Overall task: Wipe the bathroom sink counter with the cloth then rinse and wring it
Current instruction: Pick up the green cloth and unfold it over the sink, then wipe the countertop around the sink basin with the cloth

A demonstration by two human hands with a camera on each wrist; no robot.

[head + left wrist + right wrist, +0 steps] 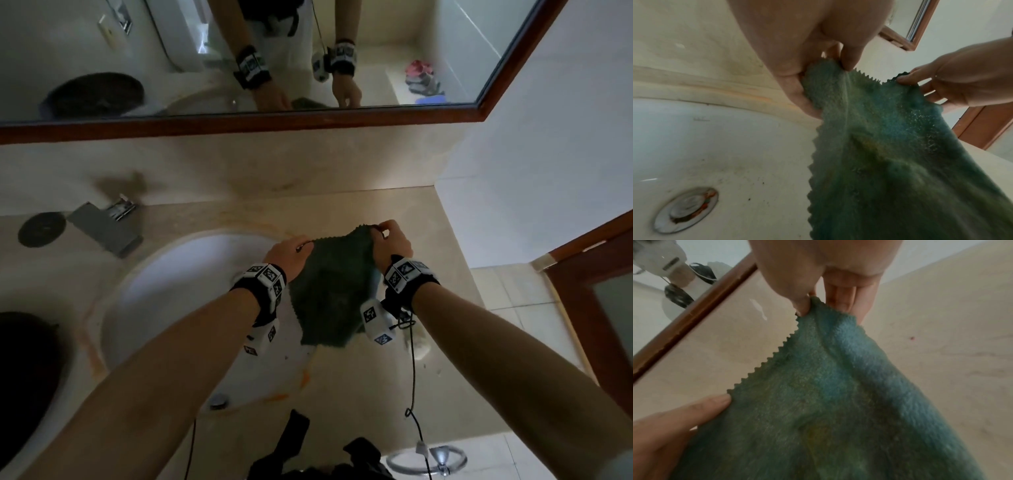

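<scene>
A dark green cloth [329,291] with zigzag edges hangs spread between both hands, above the right rim of the white sink [178,274] and the beige counter [428,240]. My left hand [291,253] pinches its upper left corner; in the left wrist view the thumb and fingers [851,63] close on the cloth [879,146]. My right hand [390,240] pinches the upper right corner, seen close in the right wrist view where thumb and fingers [803,308] hold the cloth [818,394]. A yellowish stain marks the cloth's middle.
A chrome faucet [106,222] stands at the back left of the sink, with a round dark drain cover [41,228] beside it. The sink drain [686,209] is dirty. A wood-framed mirror [239,123] runs above the backsplash. A wooden door [596,291] is at the right.
</scene>
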